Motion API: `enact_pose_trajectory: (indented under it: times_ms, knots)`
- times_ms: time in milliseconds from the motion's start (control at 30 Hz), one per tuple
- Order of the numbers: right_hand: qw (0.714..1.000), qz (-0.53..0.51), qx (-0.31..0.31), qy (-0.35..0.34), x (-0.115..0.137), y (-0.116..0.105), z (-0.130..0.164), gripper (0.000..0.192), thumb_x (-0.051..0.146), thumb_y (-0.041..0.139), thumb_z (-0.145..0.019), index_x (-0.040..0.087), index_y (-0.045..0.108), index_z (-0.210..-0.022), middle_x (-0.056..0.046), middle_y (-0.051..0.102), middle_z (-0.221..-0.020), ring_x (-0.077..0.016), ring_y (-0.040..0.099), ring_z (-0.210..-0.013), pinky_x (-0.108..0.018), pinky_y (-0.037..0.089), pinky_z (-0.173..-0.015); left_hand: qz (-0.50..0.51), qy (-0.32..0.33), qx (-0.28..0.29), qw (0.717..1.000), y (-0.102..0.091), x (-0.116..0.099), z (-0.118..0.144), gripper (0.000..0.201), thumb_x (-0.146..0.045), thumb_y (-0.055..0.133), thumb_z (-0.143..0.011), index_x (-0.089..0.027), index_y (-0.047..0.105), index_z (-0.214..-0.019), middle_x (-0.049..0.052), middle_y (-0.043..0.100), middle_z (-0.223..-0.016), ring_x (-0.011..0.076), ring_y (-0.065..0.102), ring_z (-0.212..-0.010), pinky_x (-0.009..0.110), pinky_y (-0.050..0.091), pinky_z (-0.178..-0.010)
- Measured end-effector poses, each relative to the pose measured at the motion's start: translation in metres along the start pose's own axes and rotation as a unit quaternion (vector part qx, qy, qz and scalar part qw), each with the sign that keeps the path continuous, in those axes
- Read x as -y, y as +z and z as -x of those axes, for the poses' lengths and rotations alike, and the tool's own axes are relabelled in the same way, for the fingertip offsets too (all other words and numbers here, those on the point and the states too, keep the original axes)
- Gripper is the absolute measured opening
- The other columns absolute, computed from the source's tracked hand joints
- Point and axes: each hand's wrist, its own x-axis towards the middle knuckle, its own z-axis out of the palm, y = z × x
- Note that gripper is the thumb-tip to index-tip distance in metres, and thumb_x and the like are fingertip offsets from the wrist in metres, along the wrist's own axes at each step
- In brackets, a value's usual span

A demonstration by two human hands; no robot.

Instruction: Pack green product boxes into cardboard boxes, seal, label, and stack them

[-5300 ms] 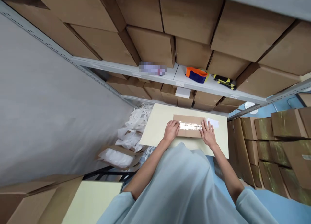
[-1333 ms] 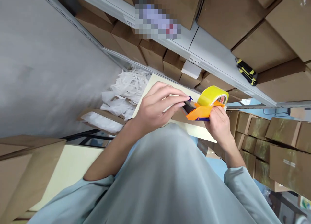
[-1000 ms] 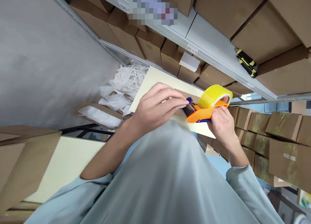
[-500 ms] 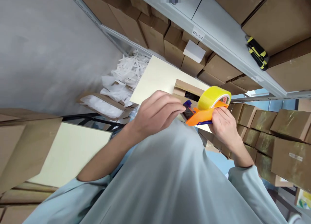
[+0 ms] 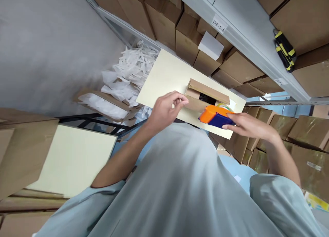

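My right hand [image 5: 243,124] grips an orange and dark blue tape dispenser [image 5: 216,116] over the front of a cardboard box [image 5: 213,91]. The tape roll is mostly hidden behind the dispenser. The box lies on a cream-coloured tabletop [image 5: 159,76], with a dark gap between its upper flaps. Close to the box's left end is my left hand [image 5: 169,108], its fingers curled in toward the thumb. Whether anything thin is pinched there cannot be made out.
White shredded paper [image 5: 137,65] is heaped left of the tabletop, near an open carton [image 5: 102,105] with white filling. Cardboard boxes [image 5: 164,19] line the shelf behind. Yellow-black cutters [image 5: 284,50] lie on the upper shelf. More boxes [image 5: 303,131] are stacked at right.
The dispenser has been turned over, so its yellow roll no longer faces me. My left hand has come away from its front end and curled. More of the box shows.
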Motion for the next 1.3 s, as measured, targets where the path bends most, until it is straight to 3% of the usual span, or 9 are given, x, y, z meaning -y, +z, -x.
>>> enact_pose_trajectory:
  times_ms: [133, 267, 400, 600, 733, 867, 967, 1167, 1300]
  knots:
    - [0.980, -0.147, 0.124, 0.050, -0.019, -0.047, -0.007, 0.066, 0.084, 0.058, -0.106, 0.022, 0.080, -0.107, -0.005, 0.084, -0.094, -0.0222, 0.074, -0.081, -0.033, 0.057, -0.074, 0.084, -0.118, 0.031, 0.989, -0.007, 0.018, -0.022, 0.035, -0.053, 0.078, -0.097, -0.019, 0.081, -0.100, 0.007, 0.083, -0.095, 0.0204, 0.073, -0.086, 0.032, 0.061, -0.082]
    - [0.946, -0.245, 0.195, 0.082, -0.042, -0.066, -0.040, 0.067, 0.082, 0.075, -0.095, 0.019, 0.085, -0.114, -0.006, 0.086, -0.100, -0.0225, 0.077, -0.090, -0.035, 0.062, -0.088, 0.161, -0.173, 0.055, 0.970, 0.002, 0.045, -0.047, 0.038, -0.052, 0.088, -0.087, -0.016, 0.081, -0.095, 0.011, 0.084, -0.098, 0.0217, 0.075, -0.087, 0.033, 0.066, -0.080]
    - [0.928, -0.276, 0.228, 0.106, -0.061, -0.064, -0.070, 0.067, 0.081, 0.082, -0.090, 0.017, 0.088, -0.108, -0.007, 0.086, -0.097, -0.0215, 0.077, -0.089, -0.034, 0.063, -0.091, 0.206, -0.237, 0.053, 0.948, 0.018, 0.070, -0.061, 0.031, -0.041, 0.093, -0.083, -0.013, 0.080, -0.089, 0.011, 0.081, -0.092, 0.0209, 0.075, -0.084, 0.036, 0.070, -0.082]
    - [0.911, -0.301, 0.249, 0.132, -0.087, -0.054, -0.096, 0.073, 0.086, 0.083, -0.086, 0.015, 0.088, -0.101, -0.008, 0.086, -0.095, -0.0203, 0.076, -0.086, -0.034, 0.062, -0.091, 0.288, -0.334, 0.049, 0.896, 0.044, 0.095, -0.069, 0.024, -0.026, 0.093, -0.087, -0.013, 0.073, -0.085, 0.005, 0.073, -0.085, 0.0160, 0.074, -0.078, 0.053, 0.073, -0.100]
    - [0.905, -0.302, 0.254, 0.155, -0.095, -0.049, -0.105, 0.074, 0.088, 0.082, -0.084, 0.015, 0.088, -0.100, -0.009, 0.085, -0.096, -0.0208, 0.075, -0.087, -0.034, 0.061, -0.091, 0.299, -0.356, 0.053, 0.884, 0.052, 0.106, -0.073, 0.025, -0.025, 0.093, -0.088, -0.014, 0.071, -0.085, 0.002, 0.071, -0.080, 0.0150, 0.074, -0.077, 0.051, 0.072, -0.102]
    - [0.904, -0.308, 0.249, 0.160, -0.098, -0.042, -0.113, 0.073, 0.088, 0.081, -0.084, 0.017, 0.086, -0.098, -0.007, 0.084, -0.094, -0.0220, 0.074, -0.089, -0.035, 0.059, -0.090, 0.259, -0.347, 0.051, 0.900, 0.051, 0.115, -0.076, 0.016, -0.024, 0.087, -0.089, -0.015, 0.074, -0.086, 0.005, 0.075, -0.084, 0.0196, 0.077, -0.085, 0.049, 0.073, -0.099]
    - [0.903, -0.312, 0.246, 0.160, -0.099, -0.039, -0.118, 0.070, 0.087, 0.081, -0.084, 0.018, 0.084, -0.097, -0.006, 0.084, -0.094, -0.0225, 0.074, -0.090, -0.035, 0.059, -0.090, 0.229, -0.333, 0.041, 0.914, 0.049, 0.122, -0.078, 0.016, -0.024, 0.089, -0.086, -0.016, 0.074, -0.085, 0.006, 0.079, -0.090, 0.0231, 0.080, -0.095, 0.048, 0.070, -0.107]
    - [0.910, -0.304, 0.231, 0.162, -0.094, -0.042, -0.132, 0.071, 0.088, 0.080, -0.085, 0.018, 0.084, -0.096, -0.005, 0.084, -0.093, -0.0229, 0.073, -0.088, -0.035, 0.057, -0.088, 0.313, -0.372, 0.068, 0.871, 0.035, 0.134, -0.085, 0.027, -0.031, 0.091, -0.091, -0.015, 0.069, -0.089, 0.005, 0.075, -0.089, 0.0217, 0.083, -0.093, 0.052, 0.068, -0.111]
    - [0.904, -0.310, 0.245, 0.163, -0.085, -0.047, -0.146, 0.072, 0.088, 0.079, -0.086, 0.017, 0.086, -0.094, -0.007, 0.085, -0.095, -0.0241, 0.075, -0.090, -0.036, 0.058, -0.089, 0.324, -0.389, 0.103, 0.857, 0.017, 0.144, -0.090, 0.033, -0.035, 0.094, -0.089, -0.015, 0.068, -0.088, 0.005, 0.073, -0.089, 0.0257, 0.086, -0.095, 0.054, 0.069, -0.109]
